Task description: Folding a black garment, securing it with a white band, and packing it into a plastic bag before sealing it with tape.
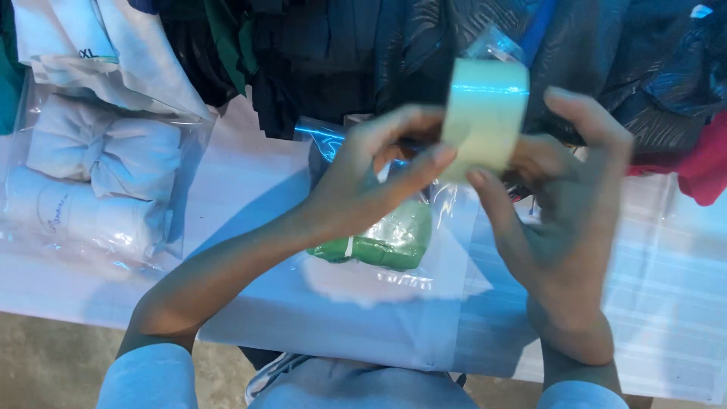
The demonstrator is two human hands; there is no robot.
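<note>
Both my hands hold a roll of pale clear packing tape (pixel 485 113) upright above the table. My left hand (pixel 363 182) pinches its left side with thumb and fingers. My right hand (pixel 568 204) cups it from the right, thumb against the lower edge. Under my hands lies a clear plastic bag with a folded green garment (pixel 394 238) inside, resting on a white table covering (pixel 250 189).
A clear bag of folded white garments (pixel 98 182) lies at the left. Another white bagged garment (pixel 98 45) sits at the top left. Dark folded clothes (pixel 341 53) are piled along the far edge, with a red garment (pixel 704 167) at the right. The table's near edge runs along the bottom.
</note>
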